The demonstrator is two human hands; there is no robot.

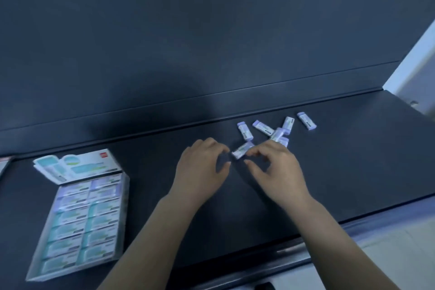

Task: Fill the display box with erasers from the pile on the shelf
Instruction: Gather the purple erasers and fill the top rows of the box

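Right hand [275,167] pinched an eraser [242,150], likely for boxing; left hand [202,167], at nine o'clock, hovered loosely curled, empty.

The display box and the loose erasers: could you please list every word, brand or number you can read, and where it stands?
Nothing can be read.
Display box lid flap: a small red logo square and teal print, too blurred.
Erasers in the box: sleeve print blurred.
Loose erasers on the shelf: dark marks, too small.
Eraser between the left hand and the right hand: blurred.
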